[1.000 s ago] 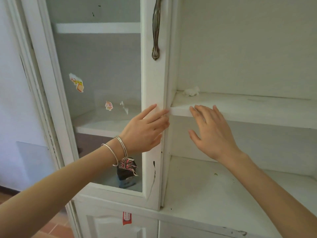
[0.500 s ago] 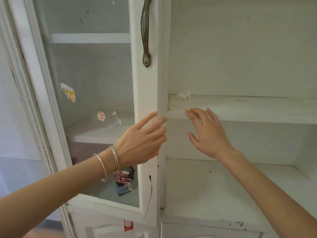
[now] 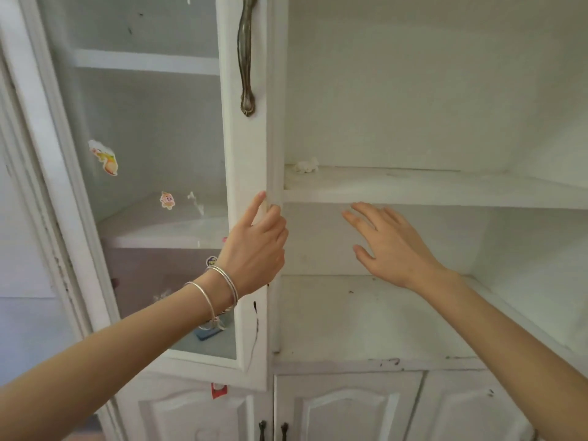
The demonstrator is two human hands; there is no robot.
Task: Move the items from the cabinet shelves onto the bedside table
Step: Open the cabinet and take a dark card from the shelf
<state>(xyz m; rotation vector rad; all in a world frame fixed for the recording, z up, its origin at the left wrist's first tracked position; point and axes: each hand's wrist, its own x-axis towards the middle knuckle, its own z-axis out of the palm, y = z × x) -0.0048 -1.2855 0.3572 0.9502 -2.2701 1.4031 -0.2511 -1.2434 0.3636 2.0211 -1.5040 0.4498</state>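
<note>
we judge task unfinished | left grip curls round white glass-paned cabinet door edge | right grip spread, empty | small white crumpled lump sits on white upper shelf (bedside counter unseen)

A single wide-angle head view stands close before the white cabinet, facing into its open right bay at about the height of the middle shelf; the glass door fills the left half; the left forearm and right forearm enter from the bottom corners.
</note>
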